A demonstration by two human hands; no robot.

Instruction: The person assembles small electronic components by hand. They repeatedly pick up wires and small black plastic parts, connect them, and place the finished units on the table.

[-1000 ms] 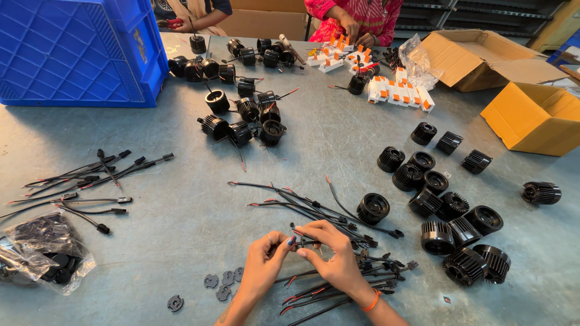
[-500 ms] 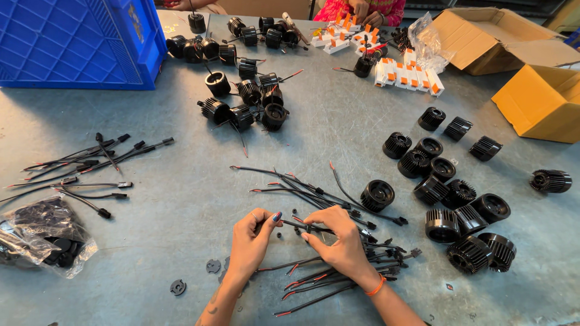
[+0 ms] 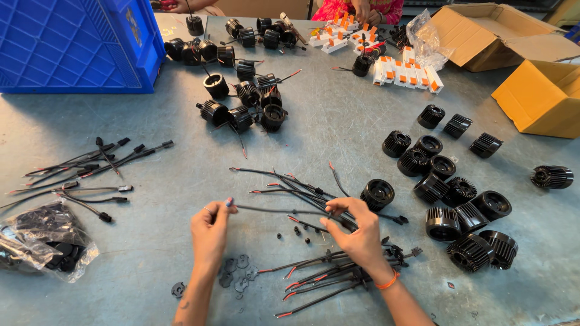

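Head view: left hand (image 3: 209,232) pinches one end of a black cable (image 3: 278,210) between thumb and fingertips, other fingers curled in. Right hand (image 3: 356,228) is closed on the other end of the same cable, thumb on top, fingers wrapped under. Cable is stretched roughly level between the two hands, just above the grey counter (image 3: 338,127), near its front edge.

Around it:
- loose pile of black leads with red tips (image 3: 290,187) just behind the cable, some touching the right hand's fingers
- second bundle of leads (image 3: 326,278) under and in front of the right wrist, which has an orange band (image 3: 386,282)
- small black round bits (image 3: 296,230) on the counter between the hands
- flat grey discs (image 3: 237,270) just right of the left forearm
- one black finned housing (image 3: 377,194) just behind the right hand; a bigger group of finned housings (image 3: 459,205) to the right
- more housings with leads attached (image 3: 244,102) further back, centre
- separate set of leads (image 3: 90,172) far left, clear plastic bag (image 3: 45,241) near them
- blue crate (image 3: 72,42) back left, cardboard boxes (image 3: 531,72) back right
- white and orange connector blocks (image 3: 405,69) at the back, another person's hands (image 3: 362,9) at the top edge
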